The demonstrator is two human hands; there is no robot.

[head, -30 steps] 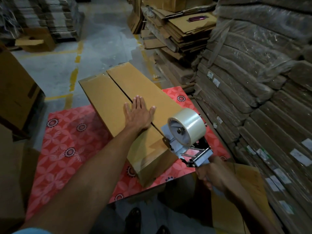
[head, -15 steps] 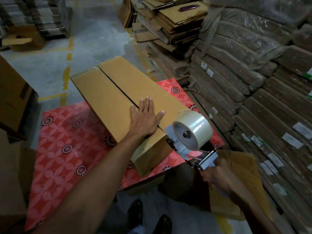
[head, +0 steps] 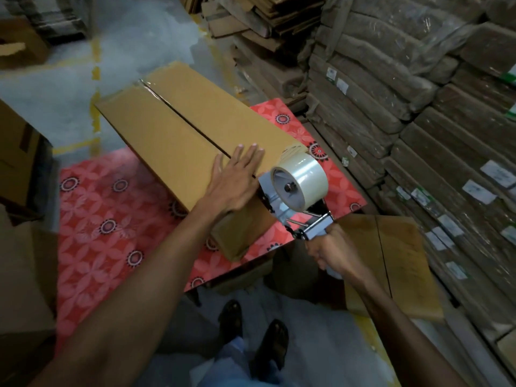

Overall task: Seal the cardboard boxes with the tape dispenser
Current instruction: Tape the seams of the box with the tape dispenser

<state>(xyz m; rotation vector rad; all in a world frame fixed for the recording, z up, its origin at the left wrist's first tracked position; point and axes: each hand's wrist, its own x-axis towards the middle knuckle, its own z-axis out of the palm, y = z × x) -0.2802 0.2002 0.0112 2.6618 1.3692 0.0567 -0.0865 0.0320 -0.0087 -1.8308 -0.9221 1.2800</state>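
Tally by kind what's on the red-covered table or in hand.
Cardboard box: 1, under the flat left hand
Tape dispenser: 1, gripped by the right hand
Clear tape roll: 1, mounted on the dispenser
Total: 3

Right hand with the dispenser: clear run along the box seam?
Likely not yet. The right hand holds the dispenser at the near end of the box, but the left hand lies flat across the seam just ahead.

White labels (head: 479, 191) on wrapped bundles (head: 363, 88); print blurred; nothing legible
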